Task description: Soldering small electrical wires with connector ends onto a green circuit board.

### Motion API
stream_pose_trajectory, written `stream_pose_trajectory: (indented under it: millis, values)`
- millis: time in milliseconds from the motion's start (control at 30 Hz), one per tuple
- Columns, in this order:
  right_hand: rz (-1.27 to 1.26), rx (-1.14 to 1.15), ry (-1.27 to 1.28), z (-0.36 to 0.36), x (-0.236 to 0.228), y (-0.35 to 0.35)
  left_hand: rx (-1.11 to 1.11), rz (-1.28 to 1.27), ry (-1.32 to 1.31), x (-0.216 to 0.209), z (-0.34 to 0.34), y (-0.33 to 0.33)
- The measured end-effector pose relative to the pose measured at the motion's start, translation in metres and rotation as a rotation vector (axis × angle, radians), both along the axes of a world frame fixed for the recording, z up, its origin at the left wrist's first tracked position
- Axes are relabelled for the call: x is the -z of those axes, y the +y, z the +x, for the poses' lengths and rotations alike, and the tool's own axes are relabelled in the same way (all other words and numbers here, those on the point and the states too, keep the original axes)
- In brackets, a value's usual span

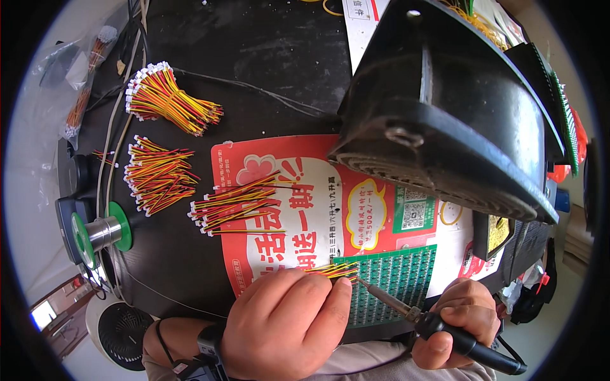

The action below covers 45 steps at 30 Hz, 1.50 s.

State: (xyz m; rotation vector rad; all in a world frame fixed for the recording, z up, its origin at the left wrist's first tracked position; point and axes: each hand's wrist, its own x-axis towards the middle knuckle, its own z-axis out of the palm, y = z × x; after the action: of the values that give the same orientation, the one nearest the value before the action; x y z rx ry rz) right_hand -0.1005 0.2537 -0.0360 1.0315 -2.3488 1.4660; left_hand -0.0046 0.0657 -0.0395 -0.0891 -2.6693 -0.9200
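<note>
My left hand [289,324] is closed at the near edge of the green circuit board [397,286], its fingertips pressed on thin red, yellow and black wires [333,271] whose ends lie over the board's left part. How many wires it grips is hidden behind the fingers. Wrapped around the black handle of a soldering iron [454,336], my right hand [467,314] points the iron's tip left, close beside the left fingertips. Whether the tip touches the board cannot be made out. The board rests on a red and white printed sheet [286,155].
Connector wires lie in a bound bundle [171,101], a loose pile [162,174] and a smaller group [241,203]. A solder spool [101,233] stands left. A big black fan-like housing [445,108] looms over the right side, near a tip-cleaner box [499,235]. Cables run along the left.
</note>
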Motion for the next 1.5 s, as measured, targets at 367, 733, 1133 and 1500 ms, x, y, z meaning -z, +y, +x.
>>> stream_pose_trajectory:
  millis: [367,733,1133,1500]
  values:
    - [-0.067,-0.005,-0.029,0.001,0.002,0.002,-0.023,0.007,-0.016,-0.001,0.002,0.001]
    - [-0.047,-0.008,0.015,-0.001,0.003,0.003,-0.013,-0.063,0.058,-0.002,-0.001,0.003]
    - [-0.018,-0.004,-0.014,0.0,0.0,0.001,-0.093,0.047,-0.029,-0.003,0.002,0.008]
    - [-0.031,0.004,-0.023,0.001,0.002,0.002,0.084,-0.183,0.355,0.024,-0.007,-0.028]
